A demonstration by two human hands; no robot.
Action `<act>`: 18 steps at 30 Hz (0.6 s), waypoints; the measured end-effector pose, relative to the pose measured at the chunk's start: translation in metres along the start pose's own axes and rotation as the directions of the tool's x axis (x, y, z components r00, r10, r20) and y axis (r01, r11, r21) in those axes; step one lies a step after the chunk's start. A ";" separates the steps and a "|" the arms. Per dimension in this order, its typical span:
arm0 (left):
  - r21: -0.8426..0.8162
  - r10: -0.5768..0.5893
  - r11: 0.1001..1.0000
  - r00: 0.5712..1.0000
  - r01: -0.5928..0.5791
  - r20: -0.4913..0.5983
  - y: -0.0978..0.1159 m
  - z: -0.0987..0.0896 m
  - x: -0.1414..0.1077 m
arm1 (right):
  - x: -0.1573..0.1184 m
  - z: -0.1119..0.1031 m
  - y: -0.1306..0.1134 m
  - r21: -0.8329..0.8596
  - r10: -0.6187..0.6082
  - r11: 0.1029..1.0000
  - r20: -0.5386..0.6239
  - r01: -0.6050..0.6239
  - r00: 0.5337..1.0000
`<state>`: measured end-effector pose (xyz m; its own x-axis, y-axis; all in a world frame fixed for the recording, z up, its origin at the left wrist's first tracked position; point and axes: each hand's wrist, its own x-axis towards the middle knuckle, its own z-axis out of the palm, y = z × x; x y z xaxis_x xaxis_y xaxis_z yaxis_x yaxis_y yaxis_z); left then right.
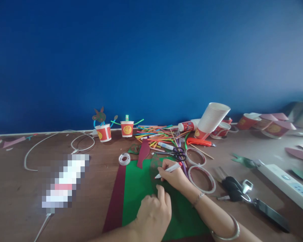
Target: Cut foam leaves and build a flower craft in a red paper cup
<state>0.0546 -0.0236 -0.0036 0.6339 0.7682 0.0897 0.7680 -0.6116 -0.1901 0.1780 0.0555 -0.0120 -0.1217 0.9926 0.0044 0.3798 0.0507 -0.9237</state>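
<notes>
My right hand [172,175] is closed round a white marker with a red end [169,168], its tip pointing down-left at the paper. Beneath it lies a dark green cut-out piece [154,169] with a curved edge. My left hand [154,213] rests just in front, index finger stretched out to the dark piece and the other fingers bent; it holds nothing I can see. Both hands are over a bright green sheet [136,191], which lies on a maroon sheet [113,205]. A maroon cut-out strip [143,153] overlaps the green sheet's far edge.
Behind lie scissors [170,153], colored sticks [156,132], an orange cutter [199,142] and stacked paper cups [212,119]. Tape rolls [202,179] and keys [233,188] sit right, near a power strip [288,185]. Leftward are clear tape [124,159], decorated cups [127,129] and a cabled, pixelated device [65,181].
</notes>
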 end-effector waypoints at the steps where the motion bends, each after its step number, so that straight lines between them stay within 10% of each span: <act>1: -0.001 -0.001 1.000 1.000 0.001 0.008 0.000 0.000 0.000 | 0.000 0.000 0.000 -0.005 0.000 1.000 -0.013 0.000 1.000; 18: 0.022 0.017 1.000 1.000 -0.017 0.006 0.001 0.000 -0.001 | 0.000 -0.001 -0.002 -0.001 0.014 1.000 0.011 -0.014 1.000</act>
<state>0.0546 -0.0247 -0.0035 0.6460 0.7591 0.0802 0.7550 -0.6201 -0.2132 0.1778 0.0559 -0.0101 -0.1268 0.9918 -0.0126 0.3821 0.0371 -0.9234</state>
